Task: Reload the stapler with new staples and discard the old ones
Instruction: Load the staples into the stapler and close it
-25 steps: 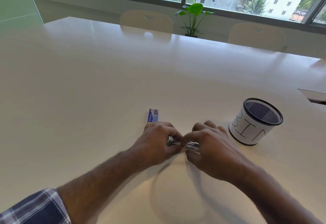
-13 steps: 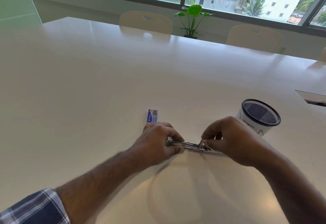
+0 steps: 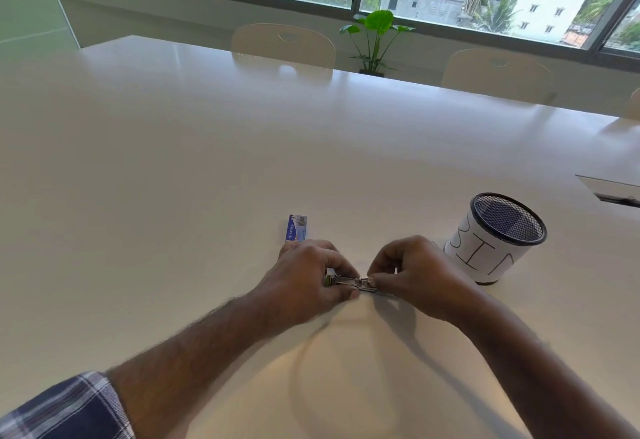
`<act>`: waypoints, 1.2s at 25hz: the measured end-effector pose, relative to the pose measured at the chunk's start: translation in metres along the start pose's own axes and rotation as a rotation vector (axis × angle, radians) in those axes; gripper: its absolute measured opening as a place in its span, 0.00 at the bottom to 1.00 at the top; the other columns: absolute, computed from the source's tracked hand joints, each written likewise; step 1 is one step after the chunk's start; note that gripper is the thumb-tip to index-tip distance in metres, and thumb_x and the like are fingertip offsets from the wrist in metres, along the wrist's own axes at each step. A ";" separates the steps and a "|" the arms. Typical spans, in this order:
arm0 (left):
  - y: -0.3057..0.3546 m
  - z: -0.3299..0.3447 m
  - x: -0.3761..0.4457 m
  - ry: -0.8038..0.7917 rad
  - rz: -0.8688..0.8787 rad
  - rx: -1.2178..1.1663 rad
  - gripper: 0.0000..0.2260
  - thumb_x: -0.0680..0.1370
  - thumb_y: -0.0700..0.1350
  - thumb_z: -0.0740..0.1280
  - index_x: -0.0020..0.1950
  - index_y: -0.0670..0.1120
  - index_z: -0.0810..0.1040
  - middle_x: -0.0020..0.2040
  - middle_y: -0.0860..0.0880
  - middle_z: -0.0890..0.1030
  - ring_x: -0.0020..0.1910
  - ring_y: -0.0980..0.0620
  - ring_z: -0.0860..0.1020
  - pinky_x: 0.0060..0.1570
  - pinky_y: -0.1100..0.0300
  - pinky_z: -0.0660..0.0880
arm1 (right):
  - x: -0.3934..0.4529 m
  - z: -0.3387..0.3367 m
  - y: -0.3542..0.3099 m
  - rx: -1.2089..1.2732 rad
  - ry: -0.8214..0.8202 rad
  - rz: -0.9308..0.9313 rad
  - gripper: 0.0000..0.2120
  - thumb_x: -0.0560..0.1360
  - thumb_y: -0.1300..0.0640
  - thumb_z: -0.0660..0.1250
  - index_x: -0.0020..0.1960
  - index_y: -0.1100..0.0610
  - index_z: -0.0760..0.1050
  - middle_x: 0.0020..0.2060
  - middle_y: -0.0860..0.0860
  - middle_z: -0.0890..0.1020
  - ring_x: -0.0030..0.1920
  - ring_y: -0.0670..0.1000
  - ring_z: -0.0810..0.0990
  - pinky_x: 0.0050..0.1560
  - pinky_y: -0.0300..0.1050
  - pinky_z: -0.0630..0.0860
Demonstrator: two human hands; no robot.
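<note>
A small metal stapler point(image 3: 349, 282) lies low over the white table point(image 3: 173, 179), held between both hands. My left hand point(image 3: 304, 279) grips its left end. My right hand point(image 3: 412, 276) pinches its right part with thumb and fingertips; most of that end is hidden under the fingers. A small blue staple box point(image 3: 297, 228) lies on the table just beyond my left hand. A black mesh cup point(image 3: 495, 238) wrapped in white paper marked "BIN" stands right of my right hand.
Two beige chairs point(image 3: 284, 47) and a potted plant point(image 3: 375, 40) stand past the table's far edge under the windows. A cable hatch point(image 3: 613, 191) is set into the table at the far right.
My right hand slid right along the stapler, drawing a metal part out, then came back left to its middle. My left hand kept its grip and place.
</note>
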State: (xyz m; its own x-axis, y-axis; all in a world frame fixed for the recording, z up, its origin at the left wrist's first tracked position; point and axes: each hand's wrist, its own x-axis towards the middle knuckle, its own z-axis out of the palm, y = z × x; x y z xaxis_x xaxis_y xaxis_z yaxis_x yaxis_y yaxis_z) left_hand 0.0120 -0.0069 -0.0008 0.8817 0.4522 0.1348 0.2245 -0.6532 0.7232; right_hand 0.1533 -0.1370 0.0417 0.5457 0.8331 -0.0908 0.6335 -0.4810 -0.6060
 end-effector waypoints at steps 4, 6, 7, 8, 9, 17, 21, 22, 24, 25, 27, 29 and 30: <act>0.000 0.000 0.000 -0.002 -0.003 0.004 0.06 0.70 0.55 0.75 0.45 0.57 0.85 0.45 0.61 0.80 0.52 0.55 0.76 0.61 0.50 0.70 | 0.005 0.003 0.002 0.013 -0.051 0.035 0.04 0.66 0.56 0.74 0.32 0.53 0.82 0.24 0.45 0.79 0.24 0.39 0.71 0.24 0.31 0.67; 0.000 0.000 0.000 0.000 0.006 0.009 0.07 0.70 0.54 0.75 0.45 0.56 0.85 0.45 0.60 0.80 0.51 0.57 0.76 0.61 0.50 0.70 | 0.008 0.004 0.003 0.013 -0.062 0.043 0.04 0.66 0.55 0.74 0.33 0.53 0.82 0.24 0.45 0.79 0.24 0.39 0.71 0.25 0.33 0.68; 0.000 0.000 0.000 0.001 0.007 0.013 0.07 0.70 0.54 0.76 0.45 0.56 0.85 0.45 0.60 0.80 0.51 0.57 0.76 0.61 0.50 0.70 | 0.009 0.005 0.002 0.011 -0.063 0.045 0.04 0.66 0.56 0.74 0.33 0.53 0.82 0.24 0.46 0.79 0.25 0.40 0.72 0.25 0.34 0.69; 0.000 0.000 0.000 0.001 0.002 0.017 0.07 0.70 0.54 0.75 0.45 0.57 0.85 0.45 0.61 0.80 0.51 0.56 0.76 0.61 0.50 0.70 | 0.009 0.005 0.002 0.009 -0.064 0.046 0.04 0.66 0.56 0.74 0.32 0.53 0.82 0.25 0.46 0.79 0.25 0.40 0.72 0.26 0.35 0.69; 0.000 0.001 0.001 0.000 -0.006 0.015 0.07 0.70 0.55 0.75 0.45 0.57 0.85 0.45 0.61 0.80 0.52 0.55 0.76 0.61 0.50 0.71 | 0.009 0.006 0.001 0.004 -0.065 0.042 0.04 0.66 0.56 0.74 0.33 0.53 0.82 0.26 0.46 0.79 0.26 0.41 0.72 0.27 0.36 0.70; -0.001 0.001 0.000 0.022 0.047 0.031 0.07 0.70 0.55 0.75 0.45 0.56 0.84 0.44 0.62 0.79 0.49 0.65 0.74 0.64 0.53 0.67 | -0.009 -0.042 0.016 -0.422 -0.283 0.050 0.11 0.67 0.48 0.77 0.46 0.48 0.80 0.40 0.46 0.81 0.36 0.42 0.76 0.32 0.33 0.71; 0.001 0.001 0.001 0.010 0.056 0.032 0.06 0.70 0.54 0.75 0.45 0.56 0.85 0.45 0.60 0.80 0.48 0.63 0.76 0.63 0.52 0.69 | -0.015 -0.044 0.017 -0.512 -0.235 0.021 0.05 0.68 0.51 0.74 0.41 0.50 0.81 0.37 0.47 0.82 0.38 0.45 0.79 0.39 0.43 0.79; 0.001 0.001 0.000 0.011 0.056 0.029 0.05 0.70 0.54 0.75 0.45 0.56 0.85 0.45 0.60 0.80 0.49 0.62 0.76 0.63 0.51 0.69 | -0.016 -0.045 0.016 -0.515 -0.220 0.006 0.04 0.67 0.51 0.73 0.40 0.50 0.80 0.36 0.47 0.82 0.36 0.45 0.80 0.38 0.45 0.79; 0.001 0.001 0.000 0.013 0.069 0.032 0.05 0.70 0.53 0.75 0.45 0.55 0.85 0.45 0.60 0.80 0.49 0.61 0.76 0.61 0.51 0.70 | -0.019 -0.053 0.016 -0.472 -0.196 -0.010 0.04 0.66 0.51 0.73 0.38 0.49 0.80 0.32 0.46 0.82 0.31 0.43 0.78 0.34 0.43 0.78; 0.002 0.001 0.000 0.013 0.083 0.043 0.05 0.71 0.53 0.75 0.45 0.55 0.85 0.45 0.60 0.81 0.49 0.61 0.76 0.61 0.51 0.70 | -0.020 -0.057 0.016 -0.425 -0.188 -0.018 0.03 0.66 0.50 0.74 0.38 0.48 0.81 0.30 0.46 0.82 0.29 0.42 0.77 0.31 0.40 0.76; 0.002 0.002 0.000 0.009 0.115 0.076 0.05 0.71 0.52 0.75 0.45 0.54 0.84 0.45 0.59 0.80 0.49 0.61 0.76 0.61 0.52 0.70 | -0.024 -0.062 0.015 -0.273 -0.156 -0.043 0.05 0.65 0.51 0.76 0.39 0.46 0.81 0.31 0.43 0.83 0.29 0.40 0.78 0.31 0.38 0.75; 0.001 0.003 0.000 0.003 0.146 0.118 0.04 0.73 0.50 0.73 0.47 0.54 0.84 0.47 0.58 0.79 0.51 0.57 0.76 0.61 0.53 0.69 | -0.026 -0.059 0.013 -0.081 -0.082 -0.070 0.08 0.64 0.53 0.78 0.40 0.47 0.81 0.34 0.44 0.85 0.32 0.43 0.80 0.37 0.42 0.78; 0.000 0.004 0.000 -0.002 0.154 0.142 0.04 0.74 0.48 0.72 0.48 0.54 0.83 0.49 0.57 0.79 0.52 0.55 0.75 0.61 0.54 0.68 | -0.025 -0.054 0.012 0.044 -0.059 -0.079 0.09 0.64 0.55 0.79 0.41 0.48 0.81 0.34 0.48 0.85 0.33 0.45 0.80 0.39 0.46 0.79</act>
State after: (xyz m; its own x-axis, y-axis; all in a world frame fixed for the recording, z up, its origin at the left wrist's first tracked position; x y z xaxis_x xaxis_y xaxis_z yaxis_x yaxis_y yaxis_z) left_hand 0.0135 -0.0092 -0.0036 0.9111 0.3389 0.2347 0.1430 -0.7938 0.5911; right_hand 0.1769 -0.1782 0.0798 0.4606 0.8834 -0.0867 0.6480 -0.4015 -0.6472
